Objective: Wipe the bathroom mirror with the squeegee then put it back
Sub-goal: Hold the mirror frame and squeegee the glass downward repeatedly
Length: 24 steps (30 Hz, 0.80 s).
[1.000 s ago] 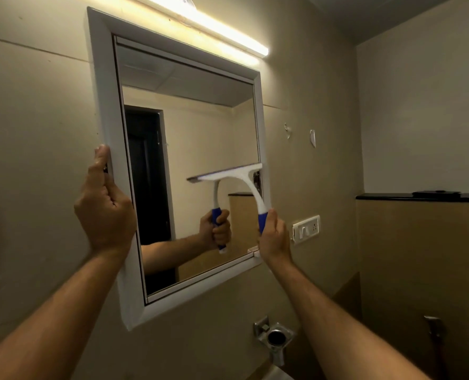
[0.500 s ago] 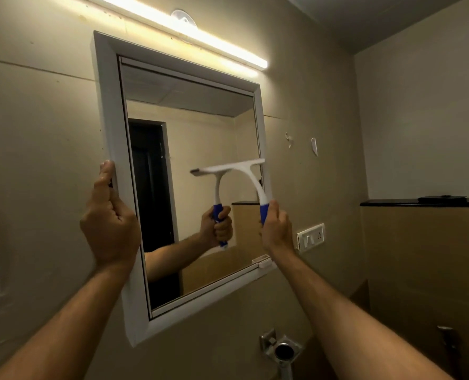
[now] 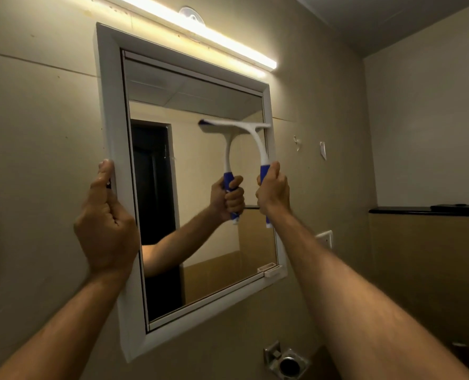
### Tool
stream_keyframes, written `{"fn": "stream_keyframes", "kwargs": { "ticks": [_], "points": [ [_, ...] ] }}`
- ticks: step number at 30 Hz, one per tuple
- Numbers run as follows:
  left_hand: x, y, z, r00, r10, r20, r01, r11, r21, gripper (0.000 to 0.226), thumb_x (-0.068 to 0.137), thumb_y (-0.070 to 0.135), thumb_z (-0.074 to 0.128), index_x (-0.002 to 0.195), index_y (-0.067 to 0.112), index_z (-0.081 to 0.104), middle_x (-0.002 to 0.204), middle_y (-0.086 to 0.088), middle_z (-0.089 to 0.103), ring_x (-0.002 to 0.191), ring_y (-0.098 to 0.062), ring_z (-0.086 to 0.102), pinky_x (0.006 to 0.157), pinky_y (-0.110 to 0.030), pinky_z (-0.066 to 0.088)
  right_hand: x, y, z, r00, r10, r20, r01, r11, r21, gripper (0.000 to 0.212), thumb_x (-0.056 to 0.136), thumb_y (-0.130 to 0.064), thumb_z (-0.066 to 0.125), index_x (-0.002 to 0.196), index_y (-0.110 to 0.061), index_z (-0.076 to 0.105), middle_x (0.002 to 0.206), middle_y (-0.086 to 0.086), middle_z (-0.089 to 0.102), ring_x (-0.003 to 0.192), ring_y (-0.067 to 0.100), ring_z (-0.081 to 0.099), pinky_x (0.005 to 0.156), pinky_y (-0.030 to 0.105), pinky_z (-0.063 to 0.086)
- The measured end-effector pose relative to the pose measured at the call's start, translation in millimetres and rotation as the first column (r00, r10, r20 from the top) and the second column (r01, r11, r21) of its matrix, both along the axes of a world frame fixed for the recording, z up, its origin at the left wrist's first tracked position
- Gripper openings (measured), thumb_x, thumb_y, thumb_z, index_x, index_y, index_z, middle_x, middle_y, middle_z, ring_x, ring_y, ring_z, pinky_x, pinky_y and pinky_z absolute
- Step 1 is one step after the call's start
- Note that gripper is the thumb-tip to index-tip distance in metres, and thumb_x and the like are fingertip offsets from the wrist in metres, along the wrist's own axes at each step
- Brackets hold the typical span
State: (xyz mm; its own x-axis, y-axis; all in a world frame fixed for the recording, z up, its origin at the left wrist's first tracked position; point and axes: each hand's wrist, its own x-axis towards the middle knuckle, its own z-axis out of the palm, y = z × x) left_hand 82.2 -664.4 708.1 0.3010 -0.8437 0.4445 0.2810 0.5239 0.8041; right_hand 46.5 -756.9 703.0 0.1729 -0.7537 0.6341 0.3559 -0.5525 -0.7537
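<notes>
The mirror [image 3: 200,187] is smooth, glossy glass set in a white frame [image 3: 110,105] with a satin, plastic-looking finish. The squeegee [image 3: 251,138] looks like smooth white plastic — its grip a matt blue sleeve. Below, a wall fitting [image 3: 285,360] shows shiny metal — chrome-like. The wall [image 3: 35,133] is smooth, faintly sheened tile.

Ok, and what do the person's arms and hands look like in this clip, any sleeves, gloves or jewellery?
Both are bare. The left hand and right hand wear no gloves, and no rings or watch show on the sides facing the camera. Both forearms are uncovered right down to the bottom edge of the head view, with no sleeve, cuff or strap in sight. The forearms show some hair; no markings are visible.
</notes>
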Motion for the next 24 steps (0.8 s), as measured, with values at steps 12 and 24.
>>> {"fn": "stream_keyframes", "kwargs": {
  "ticks": [12, 24],
  "points": [
    [3.9, -2.1, 36.5, 1.0, -0.024, -0.003, 0.024, 0.995, -0.092, 0.038, 0.079, 0.03, 0.031, 0.09, 0.027, -0.006, 0.072, 0.0, -0.024, 0.056, -0.021, -0.028, 0.035, -0.047, -0.013, -12.6, -0.8, 53.4, 1.0, 0.016, 0.011, -0.015, 0.995, -0.094, 0.058, 0.096, -0.058, 0.016, 0.074, -0.018, 0.053, 0.063, 0.004, 0.052, 0.053, 0.019, 0.048, 0.056, 0.035, 0.041],
    [2.6, 9.2, -51.7, 0.979, 0.203, 0.034, -0.206, 0.974, 0.097, 0.038, 0.081, 0.031, 0.033, 0.08, 0.024, -0.004, 0.061, 0.011, -0.016, 0.048, -0.01, -0.023, 0.027, -0.047, 0.0, -6.2, -4.7, -87.0, 0.997, 0.023, -0.079, -0.022, 1.0, 0.014, 0.056, 0.098, -0.056, 0.015, 0.074, -0.019, 0.05, 0.057, 0.001, 0.048, 0.049, 0.018, 0.046, 0.051, 0.031, 0.038]
  ]
}}
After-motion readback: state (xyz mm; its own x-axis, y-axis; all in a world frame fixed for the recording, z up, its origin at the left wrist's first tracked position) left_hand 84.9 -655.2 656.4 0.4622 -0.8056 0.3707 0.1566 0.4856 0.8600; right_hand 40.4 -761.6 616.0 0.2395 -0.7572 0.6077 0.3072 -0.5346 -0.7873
